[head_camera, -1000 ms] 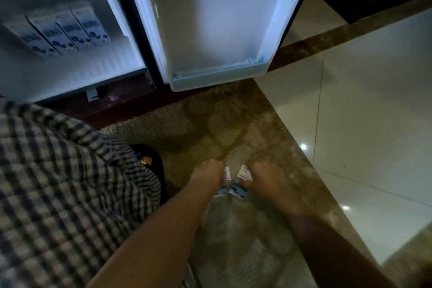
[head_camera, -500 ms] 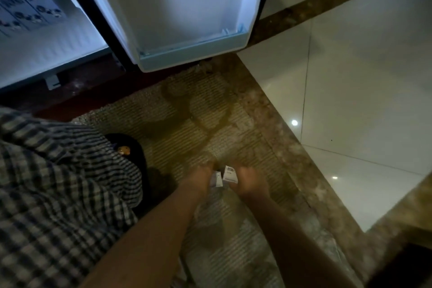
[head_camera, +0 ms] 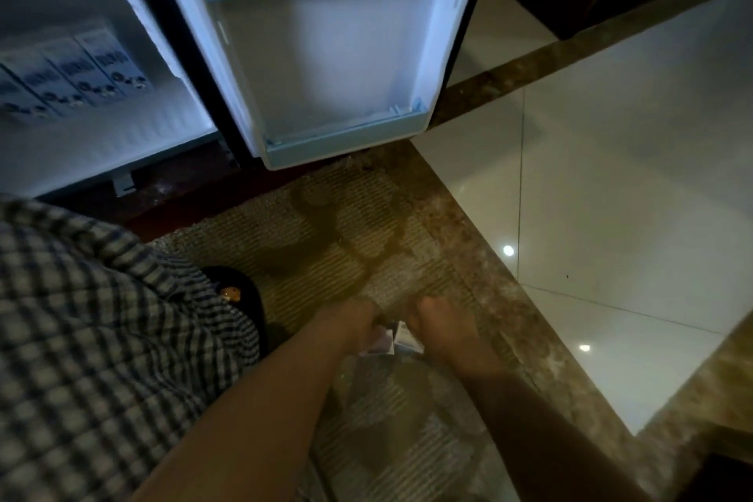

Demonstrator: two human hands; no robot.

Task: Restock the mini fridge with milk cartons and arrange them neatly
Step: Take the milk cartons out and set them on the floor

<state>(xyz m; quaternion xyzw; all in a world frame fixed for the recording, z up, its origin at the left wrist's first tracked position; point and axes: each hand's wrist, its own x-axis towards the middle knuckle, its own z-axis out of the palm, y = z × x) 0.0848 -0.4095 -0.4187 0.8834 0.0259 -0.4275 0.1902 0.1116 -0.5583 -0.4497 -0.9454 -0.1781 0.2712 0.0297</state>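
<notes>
Loose cartons (head_camera: 398, 339): two, low over the rug (head_camera: 346, 232), pressed together between left hand (head_camera: 351, 325) and right hand (head_camera: 443, 325), each curled on one. A second ago more of both showed, so pickup looks under way. Shelved cartons (head_camera: 83, 73) — row unchanged inside the mini fridge (head_camera: 122, 151), door (head_camera: 326, 61) open. Labels — dark print, too blurred to read.

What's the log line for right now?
left hand, right hand: each grips one of the low cartons down at rug | fridge door: open | shelf cartons: lined up
</notes>
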